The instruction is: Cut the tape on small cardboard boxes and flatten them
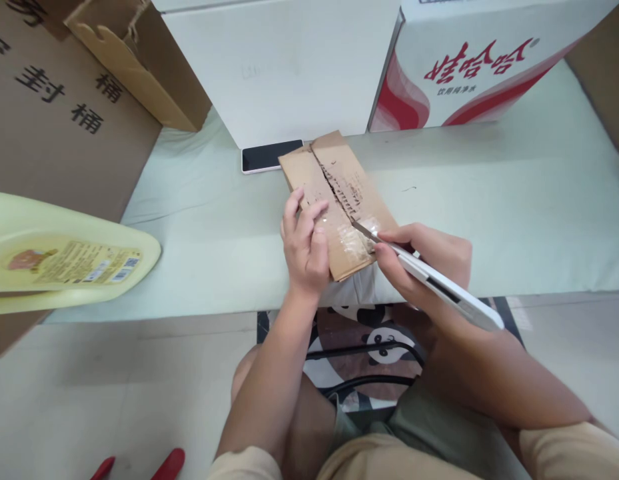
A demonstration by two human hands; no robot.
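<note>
Cardboard packet (365,200) was lying on the pale green surface (204,253), long axis running away and leaning left. Left hand (304,250) was right on its left edge, fingers loosely spread on top. Right hand (442,247) came in from the near right, fingers gripping a white cutter (419,267), blade (366,231) tip at the ragged slit's (332,181) near end. Brown box (149,80) off back left, couldn't tell what was inside.

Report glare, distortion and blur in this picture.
Head view: glare whitens the clear tape on the cardboard; head view: the yellow bottle looks stretched toward the left edge; head view: the bottle's smallest label print is too soft to read.
</note>
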